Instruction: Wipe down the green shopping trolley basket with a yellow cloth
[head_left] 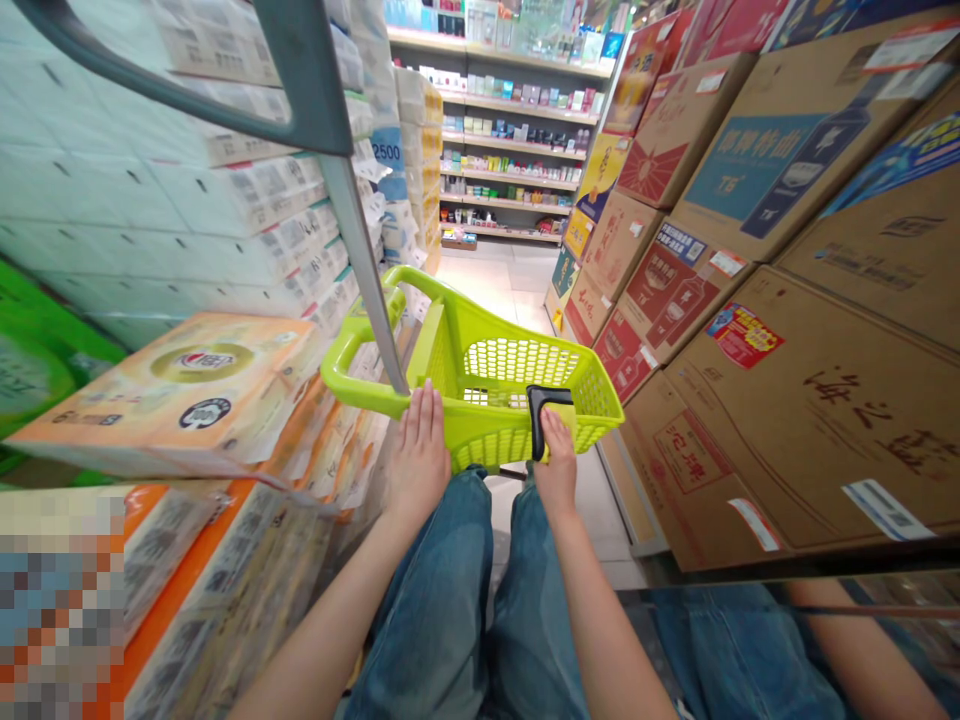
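I see the green basket (484, 430) at mid-frame, my left hand (420, 455) flat at its rim, fingers straight, my right hand (556, 460) gripping a black-and-yellow piece (537, 422) there; cartons (750, 400) stack right, contents hidden.

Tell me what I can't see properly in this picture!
In the head view:
Part of the black-and-yellow item: hidden by the right hand.
The left hand's palm: turned away from the camera.
The green basket's underside: mostly hidden by its side and the knees.
The grey handle's end: cut off by the top edge.
Labels on the shelf boxes: too small.
Bottom-left corner: covered by blurry squares.
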